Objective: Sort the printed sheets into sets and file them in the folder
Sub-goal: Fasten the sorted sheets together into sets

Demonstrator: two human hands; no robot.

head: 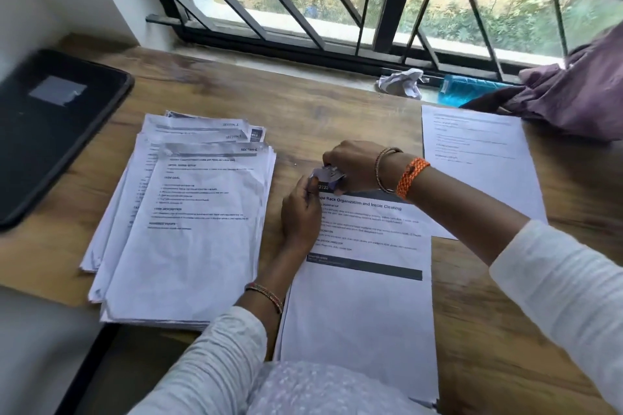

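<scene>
Centrally placed on the wooden desk: a set of printed sheets, white, headed by a bold title about a rack and insole cleaning, crossed lower down by a dark band, top left corner crumpled and lifted. Left of it, touching nothing of that set, a thick fanned stack of sheets, edges uneven, each headed "SECTION". Farther right, partly tucked under the central set, a single sheet with faint text. At far left, a black folder, closed, bearing a grey label.

Left hand: resting on the left edge of the central set, fingers curled, thumb and fingertips pinching the crumpled corner. Right hand: reaching in from the right, fingers bent down over the same corner, gripping it; whether anything small sits inside that grip cannot be told. Both hands meeting at that corner, nearly touching. Bangles on both wrists, an orange braided band on the right.
</scene>
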